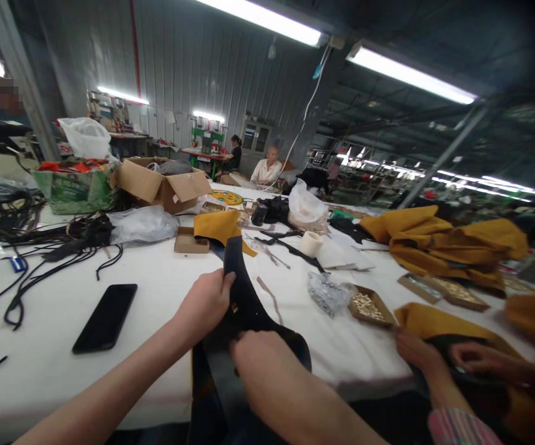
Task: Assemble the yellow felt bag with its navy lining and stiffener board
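Note:
A dark, curved panel of leather or cloth [245, 290] stands raised over the table's near edge, its narrow end up. My left hand [209, 303] pinches its left side, thumb in front. On the panel, close to that thumb, sits a small gold-coloured metal fitting [235, 307]. Lower down, my right hand [262, 358] is closed with curled fingers against the panel; its fingertips and anything in them are hidden. More dark material hangs below the table edge. Left of my left forearm lies a black phone [106, 318].
A co-worker's hands [434, 352] handle mustard and dark pieces at right. Near them stand a small box of gold fittings [370, 306] and a plastic bag [327, 292]. Dark cords [21, 290] tangle at left. Behind are a mustard piece [218, 226], tape roll [311, 245] and carton [162, 184].

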The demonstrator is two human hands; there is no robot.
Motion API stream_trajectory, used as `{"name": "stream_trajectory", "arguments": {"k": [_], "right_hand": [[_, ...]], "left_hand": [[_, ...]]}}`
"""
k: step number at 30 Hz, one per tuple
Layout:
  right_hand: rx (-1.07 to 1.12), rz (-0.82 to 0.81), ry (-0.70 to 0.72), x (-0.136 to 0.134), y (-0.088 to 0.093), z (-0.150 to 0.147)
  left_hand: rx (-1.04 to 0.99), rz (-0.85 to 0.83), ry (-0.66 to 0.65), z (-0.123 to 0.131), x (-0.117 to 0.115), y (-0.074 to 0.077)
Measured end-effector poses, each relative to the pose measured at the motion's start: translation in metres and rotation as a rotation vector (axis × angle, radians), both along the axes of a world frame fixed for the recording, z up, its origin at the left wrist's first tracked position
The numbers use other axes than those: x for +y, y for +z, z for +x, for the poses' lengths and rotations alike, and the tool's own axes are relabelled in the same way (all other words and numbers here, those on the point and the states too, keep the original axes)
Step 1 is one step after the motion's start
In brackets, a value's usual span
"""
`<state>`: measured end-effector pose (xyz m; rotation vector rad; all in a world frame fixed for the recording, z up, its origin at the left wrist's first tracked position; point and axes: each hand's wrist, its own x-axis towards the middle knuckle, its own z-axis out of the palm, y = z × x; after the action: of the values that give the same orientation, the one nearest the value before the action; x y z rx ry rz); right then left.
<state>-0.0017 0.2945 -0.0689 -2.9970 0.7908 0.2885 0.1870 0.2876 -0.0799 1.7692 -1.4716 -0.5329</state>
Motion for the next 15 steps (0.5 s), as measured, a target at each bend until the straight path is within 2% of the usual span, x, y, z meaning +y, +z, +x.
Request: {"name": "stream_trajectory", "arguments": {"k": [2,4,6,11,15], "right_hand": [[0.105,0.061,0.035,-0.006,-0.028,0.0],[0.112,0.097,0.038,-0.019,-0.052,-0.002],[0.08,0.142,0.052,-0.033,-0.07,-0.005],[0.011,0.171,0.092,-0.058,-0.084,-0.014],[-0.071,0.139,0.114,-0.063,-0.096,-0.015]], "left_hand": [[-0.068,0.015,-0.015,-0.008,-0.007,0.013],[-0.127,0.026,-0.035,-0.015,-0.011,0.025],[-0.18,0.031,-0.056,-0.019,-0.012,0.033],[-0.174,0.068,-0.116,-0.026,-0.015,0.034],[-0.196,0.078,-0.117,-0.033,-0.019,0.037]]}}
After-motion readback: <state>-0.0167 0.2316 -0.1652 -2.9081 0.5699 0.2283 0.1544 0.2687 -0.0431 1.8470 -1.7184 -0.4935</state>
